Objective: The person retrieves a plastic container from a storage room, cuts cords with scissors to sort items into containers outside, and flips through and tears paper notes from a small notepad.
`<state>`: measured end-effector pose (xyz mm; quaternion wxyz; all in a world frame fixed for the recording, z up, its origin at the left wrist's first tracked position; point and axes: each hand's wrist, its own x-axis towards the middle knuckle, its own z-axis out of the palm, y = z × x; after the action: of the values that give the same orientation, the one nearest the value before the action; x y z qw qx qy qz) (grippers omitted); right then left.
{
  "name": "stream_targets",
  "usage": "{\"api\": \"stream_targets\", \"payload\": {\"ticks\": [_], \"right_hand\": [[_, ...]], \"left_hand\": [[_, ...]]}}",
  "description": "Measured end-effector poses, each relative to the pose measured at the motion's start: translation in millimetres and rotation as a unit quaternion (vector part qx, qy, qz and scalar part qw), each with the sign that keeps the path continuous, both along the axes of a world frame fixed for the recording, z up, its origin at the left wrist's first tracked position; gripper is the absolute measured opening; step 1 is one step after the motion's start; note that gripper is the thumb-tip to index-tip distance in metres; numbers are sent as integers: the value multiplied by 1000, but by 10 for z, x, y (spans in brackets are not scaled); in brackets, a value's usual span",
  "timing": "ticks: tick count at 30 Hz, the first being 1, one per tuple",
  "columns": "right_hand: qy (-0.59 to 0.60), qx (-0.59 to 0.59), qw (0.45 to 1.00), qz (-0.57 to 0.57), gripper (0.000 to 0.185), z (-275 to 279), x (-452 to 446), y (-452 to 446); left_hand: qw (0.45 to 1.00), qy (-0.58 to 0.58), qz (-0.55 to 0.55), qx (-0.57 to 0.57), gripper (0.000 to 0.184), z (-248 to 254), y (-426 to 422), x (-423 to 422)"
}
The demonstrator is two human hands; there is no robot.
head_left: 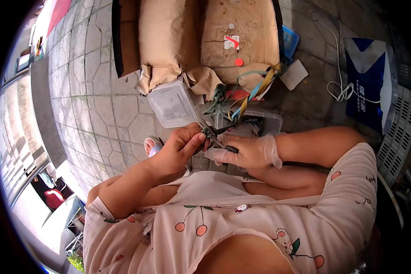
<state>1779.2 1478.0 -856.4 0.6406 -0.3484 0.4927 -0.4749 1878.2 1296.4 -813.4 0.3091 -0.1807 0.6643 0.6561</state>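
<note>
My left hand is bare and closed, its thumb pinching dark green cord near the middle of the view. In my right hand, covered by a clear thin glove, is a pair of scissors with a dark handle. Their blades meet the cord beside my left fingertips; whether they are cutting into it I cannot tell. A tangle of dark green cord lies just beyond, next to yellow and blue strips. A clear plastic lid is past my left hand, and a clear plastic box with dark items sits behind my right hand.
A large open cardboard box with brown paper stands ahead, a red cap in it. To the right are a white card, a blue tray, a white cable, a blue-and-white bag and a grey crate.
</note>
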Motion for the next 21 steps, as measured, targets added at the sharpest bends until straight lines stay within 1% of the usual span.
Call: {"api": "stream_targets", "payload": {"ticks": [1,2,3,4,5,7,10,11,13,14,17,18,20,21], "right_hand": [[-29,7,999,31,45,42,-26,-11],[-28,0,998,50,46,20,-30,-16],[-58,31,997,51,46,38,-47,-20],[-87,62,993,53,46,81,-73,-30],[-117,92,987,54,46,105,-85,-32],[-64,92,994,20,43,38,-47,-11],[23,58,997,-50,37,-70,18,18],[55,41,995,-76,36,-83,25,26],[45,40,996,-58,37,-36,-4,27],[41,38,997,-49,37,-6,-30,22],[61,4,998,-35,44,-78,27,62],[73,-13,997,-31,46,-77,43,55],[3,25,1000,14,51,-35,-4,48],[-32,45,998,37,53,-11,-29,37]], "left_hand": [[1000,-4,3,7,29,-2,6,16],[1000,-7,6,15,29,-20,16,36],[1000,-11,9,23,28,-48,31,54],[1000,21,-14,1,28,-83,27,67],[1000,11,-13,1,28,-87,25,67],[1000,-9,-11,-2,29,-76,16,58],[997,-44,47,51,31,5,-24,-45],[996,-40,38,65,31,-6,-59,-63],[995,-32,21,90,31,-13,-140,-82],[997,-20,0,70,31,-9,-141,-89],[996,-53,-8,66,32,9,-109,-83],[999,-12,-34,35,32,-13,-92,-57],[994,71,-84,-26,32,-86,-54,8],[996,43,-77,-23,32,-84,-39,17]]}}
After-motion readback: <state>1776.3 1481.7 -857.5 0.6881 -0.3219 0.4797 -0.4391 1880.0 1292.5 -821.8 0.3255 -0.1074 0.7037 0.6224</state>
